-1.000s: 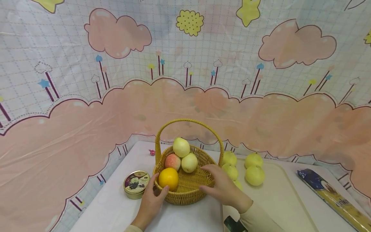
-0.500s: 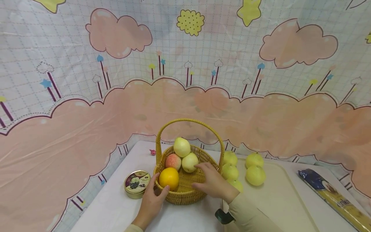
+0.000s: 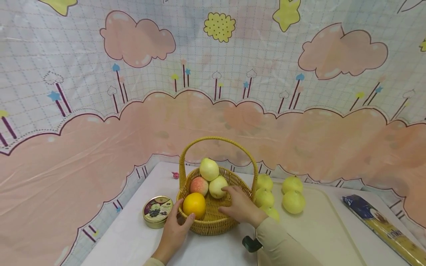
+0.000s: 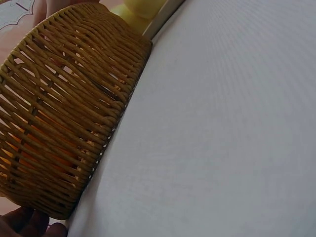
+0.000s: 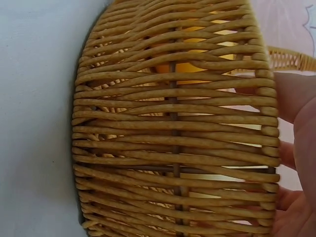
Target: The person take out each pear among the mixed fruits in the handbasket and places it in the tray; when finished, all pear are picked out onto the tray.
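Note:
A wicker basket with a tall handle stands on the table. It holds an orange at front left, a peach behind that, and two pale yellow-green pears. My left hand holds the basket's front left corner, thumb by the front rim and fingers along the left side. Its fingertips show against the weave in the left wrist view. Over the right part of the basket, my right hand reaches across the rim with fingers spread, index fingertip at the nearer pear and nothing gripped.
A round tin sits left of the basket, with a small red wrapped candy behind it. To the right, several yellow-green fruits lie on a cream tray. A long blue and gold packet lies at far right.
My right hand has moved left and further into the basket, up to the nearer pear. My left hand has stayed at the basket's corner; the fruit has not moved.

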A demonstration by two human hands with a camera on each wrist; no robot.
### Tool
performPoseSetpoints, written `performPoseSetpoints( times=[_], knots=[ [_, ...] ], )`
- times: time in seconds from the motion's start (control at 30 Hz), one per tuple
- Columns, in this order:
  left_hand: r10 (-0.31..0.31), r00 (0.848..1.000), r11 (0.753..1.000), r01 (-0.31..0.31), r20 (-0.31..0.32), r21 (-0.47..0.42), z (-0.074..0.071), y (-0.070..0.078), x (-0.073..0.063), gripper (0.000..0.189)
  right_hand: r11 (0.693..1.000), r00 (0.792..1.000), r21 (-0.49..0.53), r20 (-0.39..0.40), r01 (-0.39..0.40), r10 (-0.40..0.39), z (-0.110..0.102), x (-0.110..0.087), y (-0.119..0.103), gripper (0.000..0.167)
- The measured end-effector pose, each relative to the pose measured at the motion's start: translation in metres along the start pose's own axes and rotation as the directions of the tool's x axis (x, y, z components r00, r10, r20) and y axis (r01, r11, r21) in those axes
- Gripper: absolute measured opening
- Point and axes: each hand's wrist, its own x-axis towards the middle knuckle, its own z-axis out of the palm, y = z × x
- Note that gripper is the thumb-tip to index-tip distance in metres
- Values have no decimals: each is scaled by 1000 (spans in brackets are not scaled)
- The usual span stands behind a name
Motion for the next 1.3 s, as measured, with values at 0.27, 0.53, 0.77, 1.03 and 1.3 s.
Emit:
performPoseSetpoints(
  times=[0.27, 0.53, 0.77, 1.03, 1.3],
  knots=[
    [13, 1000, 1000, -13, -9, 2, 0, 0, -1, 72, 999, 994, 32, -106, 0, 3, 6, 10, 2, 60],
    [11, 1000, 1000, -10, -9, 7, 0, -2, 1, 73, 998, 992, 61, -127, -16, 24, 8, 18, 6, 64],
    [22, 1000, 1000, -22, -14, 11, 0, -2, 2, 72, 998, 990, 65, -137, -21, 30, 9, 26, 9, 63],
    [10, 1000, 1000, -10, -10, 10, 1, -4, 3, 72, 995, 989, 75, -128, -60, 70, 11, 34, 12, 64],
    [5, 1000, 1000, -5, -7, 4, 1, -4, 4, 73, 993, 989, 94, -128, -65, 76, 10, 39, 14, 65]
  ],
)
